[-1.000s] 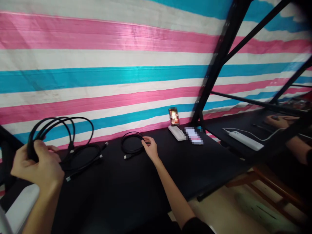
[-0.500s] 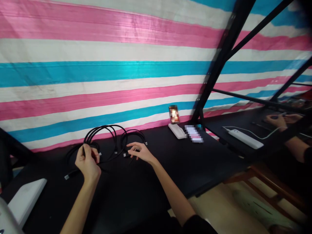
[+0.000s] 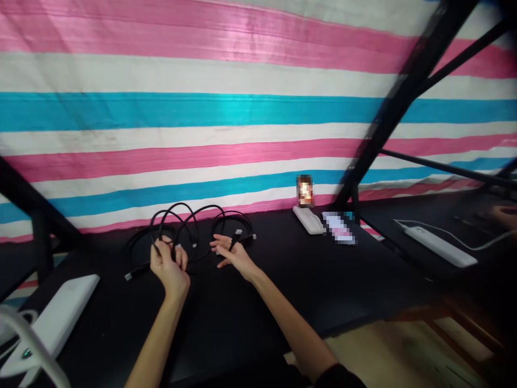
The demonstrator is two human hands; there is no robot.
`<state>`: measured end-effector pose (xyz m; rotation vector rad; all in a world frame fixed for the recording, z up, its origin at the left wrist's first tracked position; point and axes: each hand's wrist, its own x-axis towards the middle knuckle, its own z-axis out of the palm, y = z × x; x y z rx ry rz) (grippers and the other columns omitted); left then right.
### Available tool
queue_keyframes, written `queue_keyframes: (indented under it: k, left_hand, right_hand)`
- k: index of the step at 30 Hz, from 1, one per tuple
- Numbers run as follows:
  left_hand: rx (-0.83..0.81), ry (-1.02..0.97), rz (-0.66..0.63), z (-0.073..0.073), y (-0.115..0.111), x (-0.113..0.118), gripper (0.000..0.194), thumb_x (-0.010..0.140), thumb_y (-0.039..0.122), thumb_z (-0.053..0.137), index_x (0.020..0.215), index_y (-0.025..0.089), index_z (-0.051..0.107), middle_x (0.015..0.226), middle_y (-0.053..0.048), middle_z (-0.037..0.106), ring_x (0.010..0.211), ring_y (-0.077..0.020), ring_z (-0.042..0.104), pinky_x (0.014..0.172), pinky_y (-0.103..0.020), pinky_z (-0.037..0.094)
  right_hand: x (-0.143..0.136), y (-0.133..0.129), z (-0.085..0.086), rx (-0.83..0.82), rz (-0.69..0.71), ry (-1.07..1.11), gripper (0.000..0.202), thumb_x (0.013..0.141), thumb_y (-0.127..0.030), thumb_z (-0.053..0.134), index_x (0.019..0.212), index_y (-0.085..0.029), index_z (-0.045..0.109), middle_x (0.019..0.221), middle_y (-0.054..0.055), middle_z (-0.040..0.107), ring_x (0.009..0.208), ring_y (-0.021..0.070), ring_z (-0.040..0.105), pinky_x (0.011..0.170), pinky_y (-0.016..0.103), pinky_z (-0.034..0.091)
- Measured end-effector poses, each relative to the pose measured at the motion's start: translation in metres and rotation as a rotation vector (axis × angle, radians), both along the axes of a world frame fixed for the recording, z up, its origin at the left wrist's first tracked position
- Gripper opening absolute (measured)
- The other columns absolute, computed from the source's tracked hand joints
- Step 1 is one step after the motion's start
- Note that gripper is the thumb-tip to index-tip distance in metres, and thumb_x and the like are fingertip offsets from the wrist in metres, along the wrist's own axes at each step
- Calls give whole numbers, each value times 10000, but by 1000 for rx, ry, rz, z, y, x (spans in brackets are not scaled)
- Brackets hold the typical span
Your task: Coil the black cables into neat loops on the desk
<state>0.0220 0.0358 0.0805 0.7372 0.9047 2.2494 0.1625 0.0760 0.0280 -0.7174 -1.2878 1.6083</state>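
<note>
My left hand (image 3: 169, 267) is closed on a looped black cable (image 3: 183, 205), whose coils rise above the fingers. A cable plug (image 3: 129, 276) lies on the table just left of that hand. Beside it, my right hand (image 3: 232, 256) has its thumb and fingers close together around a thin part of black cable, with a plug (image 3: 238, 233) sticking up behind the fingers. Another coil of black cable (image 3: 232, 213) rests on the table behind my right hand, with a light-tipped plug (image 3: 253, 237) at its right side.
A white power strip (image 3: 67, 307) lies at left on the black table (image 3: 226, 334). Behind at right are a white device (image 3: 309, 220), a blurred upright screen (image 3: 305, 191) and a blurred phone-like object (image 3: 338, 227). Another white strip (image 3: 440, 245) and part of a person's hand (image 3: 505, 215) are far right.
The view has shifted left, so things appear further right. The loops at my left hand have spread and changed shape. A plug now sticks up at my right hand.
</note>
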Motion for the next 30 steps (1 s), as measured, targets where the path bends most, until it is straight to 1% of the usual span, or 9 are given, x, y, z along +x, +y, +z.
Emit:
queue_keyframes:
  k: [3,6,9,12,15,17,20,25,30]
  left_hand:
    - [-15,12,-28,6,-10,12,229,820,428,527,773,209,476,500,96,281,313,-25,178,278,-163,134]
    - [-47,-4,-105,7,-20,23,233,847,449,471,802,221,477,461,98,296,291,-37,197,279,-170,163]
    - [-101,68,-214,1,-30,29,324,872,491,381,744,207,470,372,91,312,277,-65,309,311,-185,256]
    - [-190,253,-293,-6,-41,26,385,867,512,367,693,186,476,415,33,479,419,-120,532,463,-234,439]
    - [-287,438,-308,-10,-53,13,400,826,535,436,803,151,545,631,-44,643,598,-168,629,588,-283,508]
    - [-313,462,-295,-10,-59,0,442,800,564,450,925,149,536,691,-54,662,539,-172,617,460,-270,482]
    - [-354,417,-228,-5,-67,-20,442,787,560,472,1032,191,481,590,8,623,343,-132,501,281,-212,325]
    - [-276,237,-118,12,-80,-48,358,733,481,584,975,246,464,449,75,514,313,-130,421,280,-212,304]
    - [-327,-3,-103,24,-95,-74,314,654,506,635,754,241,501,424,70,404,336,-92,316,307,-215,313]
  right_hand:
    - [-4,1,-5,68,-193,-73,357,726,-385,640,1042,-242,560,1021,42,591,929,187,583,591,253,527]
    - [-4,2,-4,31,-163,45,378,770,-418,590,1091,-263,464,999,39,609,847,169,624,650,287,522]
    - [-4,1,-1,-43,-130,103,507,771,-459,572,1187,-299,331,836,-3,618,604,139,627,415,203,442]
    - [0,2,2,-55,-179,56,523,767,-491,560,1199,-267,368,623,-75,516,351,59,450,286,133,209]
    - [11,7,8,38,-239,76,447,793,-504,523,1124,-206,491,552,-95,424,295,13,284,292,152,169]
    - [22,12,12,98,-346,115,423,792,-513,523,1072,-195,531,540,-95,398,305,10,250,305,164,186]
    - [43,20,19,87,-513,159,453,768,-542,536,1069,-203,536,556,-85,403,322,17,243,302,174,165]
    - [83,23,37,143,-635,218,432,757,-515,566,1074,-223,538,599,-80,424,331,10,239,307,169,156]
    - [127,-4,51,211,-652,137,381,789,-464,566,1081,-222,540,612,-79,443,319,-4,220,302,160,120]
